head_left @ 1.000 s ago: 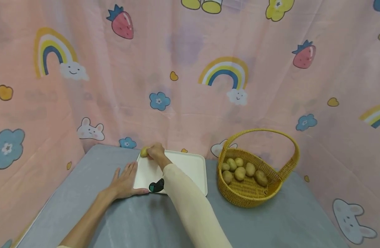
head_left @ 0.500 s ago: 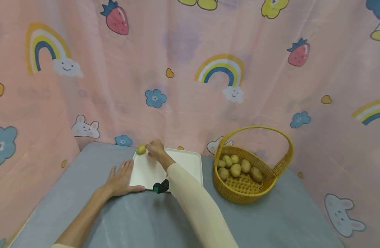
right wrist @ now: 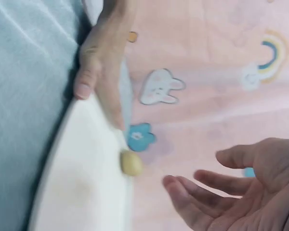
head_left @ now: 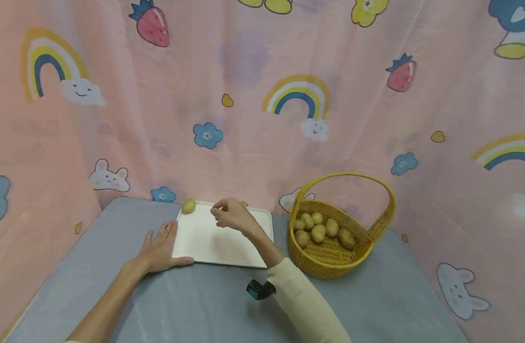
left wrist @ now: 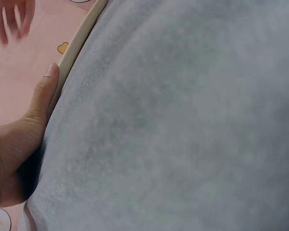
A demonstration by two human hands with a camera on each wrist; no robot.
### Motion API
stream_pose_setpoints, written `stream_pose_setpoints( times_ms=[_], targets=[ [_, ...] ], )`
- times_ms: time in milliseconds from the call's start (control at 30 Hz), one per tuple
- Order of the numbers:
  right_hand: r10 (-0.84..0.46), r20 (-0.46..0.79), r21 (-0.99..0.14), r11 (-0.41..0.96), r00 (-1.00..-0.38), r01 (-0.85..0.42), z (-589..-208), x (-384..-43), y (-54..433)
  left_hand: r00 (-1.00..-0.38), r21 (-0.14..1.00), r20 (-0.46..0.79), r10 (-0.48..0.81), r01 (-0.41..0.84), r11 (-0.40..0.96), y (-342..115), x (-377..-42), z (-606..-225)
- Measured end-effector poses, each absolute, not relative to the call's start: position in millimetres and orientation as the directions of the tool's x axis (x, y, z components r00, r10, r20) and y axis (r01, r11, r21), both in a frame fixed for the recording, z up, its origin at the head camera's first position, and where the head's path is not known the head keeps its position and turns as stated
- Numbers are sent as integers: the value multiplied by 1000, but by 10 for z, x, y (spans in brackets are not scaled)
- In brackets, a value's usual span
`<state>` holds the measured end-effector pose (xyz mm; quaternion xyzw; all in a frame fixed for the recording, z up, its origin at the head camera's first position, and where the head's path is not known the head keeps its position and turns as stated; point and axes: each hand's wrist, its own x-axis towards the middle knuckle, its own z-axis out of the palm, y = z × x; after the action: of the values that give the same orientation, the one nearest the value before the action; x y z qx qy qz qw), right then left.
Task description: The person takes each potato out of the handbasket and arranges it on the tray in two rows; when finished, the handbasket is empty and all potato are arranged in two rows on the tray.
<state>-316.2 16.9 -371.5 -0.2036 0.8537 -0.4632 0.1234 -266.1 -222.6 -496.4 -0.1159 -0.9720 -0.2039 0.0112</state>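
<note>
A single potato (head_left: 188, 206) sits in the far left corner of a white rectangular tray (head_left: 219, 243). My left hand (head_left: 158, 250) rests at the tray's near left corner, fingers along the left side and thumb along the front edge; the left wrist view shows that thumb (left wrist: 44, 91) against the rim. Above the tray, to the right of the potato, my right hand (head_left: 234, 215) is raised and holds nothing. Its fingers are loosely bent and apart in the right wrist view, where the potato (right wrist: 131, 163) also shows.
To the right of the tray stands a yellow wicker basket (head_left: 331, 271) with a tall arched handle and several potatoes (head_left: 318, 233) inside. A grey cloth (head_left: 194, 305) covers the table. Behind it hangs a pink patterned curtain (head_left: 254, 157).
My right hand has let go of the potato at the tray's far left corner and moved away to the right. The left hand stays at the tray's edge.
</note>
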Motion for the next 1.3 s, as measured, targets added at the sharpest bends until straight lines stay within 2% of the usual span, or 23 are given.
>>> stream_pose_setpoints(
  times_ms=[133,333,500,633,900,1133,1300],
  targets=[
    [-512,-64,-821,515,-856,-247,-3461,-2997,696,-969,399,76,235,246,883,-2224,-2670,-4949],
    [-458,-76,-799,559,-886,-221,-3210,-2868,1516,-963,410,104,247,268,872,-2280,-2671,-5006],
    [-360,-92,-787,598,-928,-154,-3210,-3111,2067,-966,424,98,241,259,868,-2313,-2663,-4999],
    [-295,-184,-768,639,-938,-51,-3303,-3367,2391,-969,424,74,235,244,872,-2280,-2649,-4975],
    [-249,-452,-684,713,-857,154,-3617,-3603,2551,-968,405,75,239,249,880,-2240,-2643,-4944],
    [-289,-465,-682,719,-837,131,-3771,-3631,2416,-969,402,83,234,247,882,-2269,-2631,-4938],
    [-265,-495,-670,722,-827,170,-3846,-3600,2395,-966,411,88,244,258,874,-2246,-2617,-4968]
  ],
)
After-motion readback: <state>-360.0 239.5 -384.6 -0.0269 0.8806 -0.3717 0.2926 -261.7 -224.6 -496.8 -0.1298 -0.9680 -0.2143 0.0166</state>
